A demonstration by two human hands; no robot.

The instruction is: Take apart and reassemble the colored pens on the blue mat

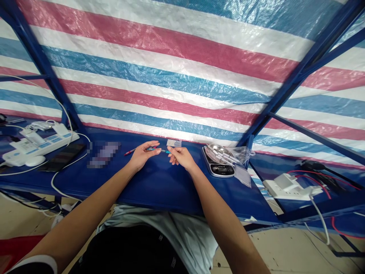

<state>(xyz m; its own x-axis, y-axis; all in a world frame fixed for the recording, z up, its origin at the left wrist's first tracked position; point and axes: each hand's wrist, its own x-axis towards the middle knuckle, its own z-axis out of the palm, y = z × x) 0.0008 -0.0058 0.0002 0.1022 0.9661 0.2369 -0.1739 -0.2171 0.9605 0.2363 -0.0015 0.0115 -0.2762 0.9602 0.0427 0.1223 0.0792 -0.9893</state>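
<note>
My left fingers (148, 147) are curled closed around a slim pen (161, 151), with its red end sticking out past the left hand (139, 156) and its teal section running across to my right fingertips (171, 150). Those fingertips are pinched together at the teal section and seem to touch it, though at this size I can't be sure they grip it. The right hand (181, 158) sits just beside the left, above a smooth blue table covering (159, 190).

Taking the digital kitchen scale (218, 167) as my landmark, both hands are just to its left. A small clear plastic packet (173, 143) lies beyond my hands, near the scale. On the scale sits a shiny steel bowl (218, 151) holding slender white items, with a crinkled clear bag (242, 154) just to its right. Well left of the scale is a white power strip (38, 146) with white cables.
</note>
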